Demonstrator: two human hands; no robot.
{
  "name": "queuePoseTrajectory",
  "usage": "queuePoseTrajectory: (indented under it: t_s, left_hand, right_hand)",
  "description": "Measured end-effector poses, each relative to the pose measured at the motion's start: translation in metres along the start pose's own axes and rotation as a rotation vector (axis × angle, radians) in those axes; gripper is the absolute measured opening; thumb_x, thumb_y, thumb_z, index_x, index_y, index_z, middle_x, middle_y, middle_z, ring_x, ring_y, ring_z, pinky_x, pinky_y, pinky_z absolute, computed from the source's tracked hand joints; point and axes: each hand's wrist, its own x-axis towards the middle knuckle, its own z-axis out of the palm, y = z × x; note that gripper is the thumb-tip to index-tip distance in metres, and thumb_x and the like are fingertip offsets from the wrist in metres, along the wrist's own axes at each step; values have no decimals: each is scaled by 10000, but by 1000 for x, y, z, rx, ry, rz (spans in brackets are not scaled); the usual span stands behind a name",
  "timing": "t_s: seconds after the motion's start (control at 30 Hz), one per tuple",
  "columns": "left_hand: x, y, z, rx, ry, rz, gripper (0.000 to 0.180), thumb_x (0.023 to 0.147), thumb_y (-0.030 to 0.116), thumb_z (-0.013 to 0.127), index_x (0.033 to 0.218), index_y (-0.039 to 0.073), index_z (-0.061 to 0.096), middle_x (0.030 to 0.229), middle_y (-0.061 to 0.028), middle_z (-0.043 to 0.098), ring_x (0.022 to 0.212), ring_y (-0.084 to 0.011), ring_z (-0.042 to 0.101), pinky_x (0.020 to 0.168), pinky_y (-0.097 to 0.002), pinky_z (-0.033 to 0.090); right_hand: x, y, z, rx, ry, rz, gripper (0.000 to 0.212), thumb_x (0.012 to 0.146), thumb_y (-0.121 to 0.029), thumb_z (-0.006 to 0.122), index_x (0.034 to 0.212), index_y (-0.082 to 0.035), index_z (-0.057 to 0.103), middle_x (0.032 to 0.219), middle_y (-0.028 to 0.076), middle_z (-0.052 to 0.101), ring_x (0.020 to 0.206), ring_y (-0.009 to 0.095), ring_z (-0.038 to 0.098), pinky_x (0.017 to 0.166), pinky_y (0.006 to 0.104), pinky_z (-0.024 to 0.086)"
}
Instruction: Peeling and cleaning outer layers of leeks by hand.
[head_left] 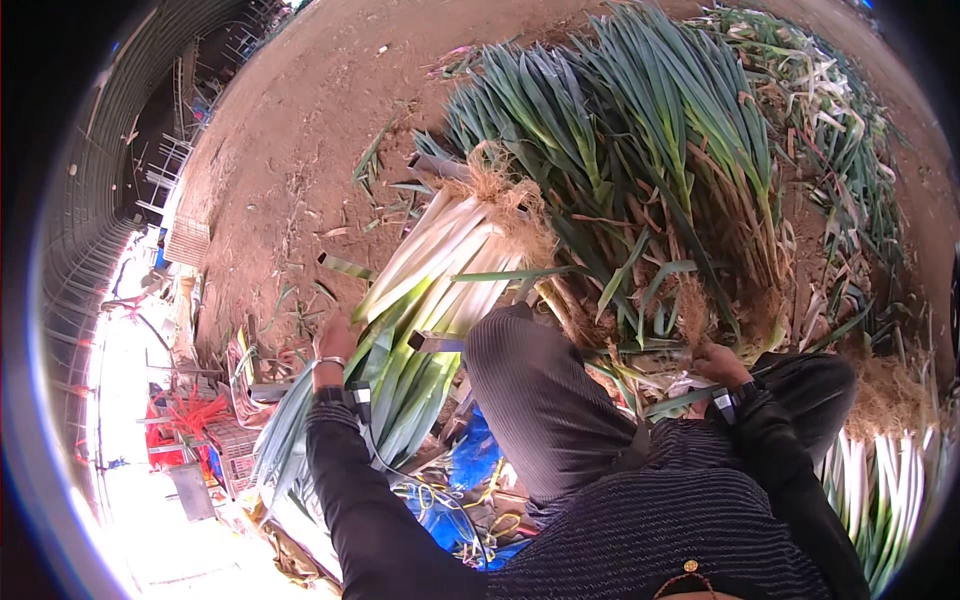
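Leaning over the work, the person has the left hand (335,340) down on the edge of a bundle of trimmed leeks (430,290), fingers curled against the green leaves; how tightly it grips, I cannot tell. That bundle lies slantwise over the bent knee (530,390), white shafts and a tuft of pale roots pointing up and away, green tops trailing toward the lower left. A dark strap (435,343) crosses it near the middle.

Over on the other side, the right hand (718,362) is closed low on a leek in the loose heap of untrimmed leeks (650,150), right at its hairy brown roots. This heap spreads across the bare earth floor (300,130), leaves fanning to the top of the view.

Packages now: a crumpled blue plastic sheet (470,450) with yellowish cord sits under the bundle beside the knee, and a light crate (235,440) stands at the far left near something red. A 2nd bunch of white stalks (880,480) lies at the lower right, and torn leaf scraps (340,265) litter the soil.
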Motion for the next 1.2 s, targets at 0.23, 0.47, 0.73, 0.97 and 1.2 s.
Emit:
queuePoseTrajectory:
  t_s: [0.23,0.47,0.73,0.97,1.2]
  left_hand:
    - [-22,-22,42,-96,183,118,456,916,406,547,1267,115,537,1152,-204,618,1029,-400,601,837,-513,477]
    - [7,11,26,56,65,-135,482,934,446,486,1276,108,518,1122,-228,626,1031,-403,603,828,-503,482]
    - [-7,36,25,-135,-32,37,485,885,491,562,1181,108,592,1078,-225,632,966,-414,613,808,-499,482]
    - [18,15,57,-37,22,46,544,946,443,474,1324,53,478,1231,-245,550,1081,-434,549,915,-500,439]
    - [38,37,21,-17,135,169,449,939,314,541,1275,16,528,1199,-235,572,1074,-393,568,919,-458,455]
  right_hand:
    - [15,-19,7,64,-16,22,410,802,-393,670,926,-1,654,913,249,644,892,419,614,760,450,484]
    - [38,-34,7,1,12,-88,312,790,-261,644,998,-29,653,932,230,654,909,407,624,772,455,492]
    - [34,-6,25,13,5,-31,242,797,-247,628,923,-41,651,930,203,665,884,391,632,777,431,497]
    - [43,-47,-20,65,199,-84,211,850,-211,573,950,-34,631,858,196,645,833,418,603,734,461,486]
    - [95,-39,-71,98,589,-110,239,855,-228,572,976,-25,608,948,208,652,872,411,614,762,476,486]
